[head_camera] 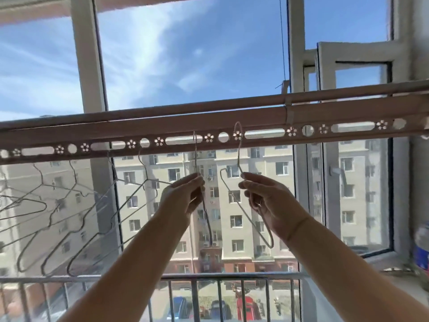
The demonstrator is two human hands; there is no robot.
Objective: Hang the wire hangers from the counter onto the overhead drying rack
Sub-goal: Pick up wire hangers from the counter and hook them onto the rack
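The left grip (183, 194) pinches the first hanger (195, 156), its hook in a slot of the rack (139, 126) at 12 o'clock. The right grip (264, 198) pinches the second hanger (239, 158), its hook against the rack at 11 o'clock. Slide that hook into a hole, then let go slowly.

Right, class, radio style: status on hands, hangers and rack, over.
Left hand pinches left hanger, hook in rack slot. Right hand grips right hanger, hook at rack, seating unclear. Other hangers hang leftward; nothing blocking.
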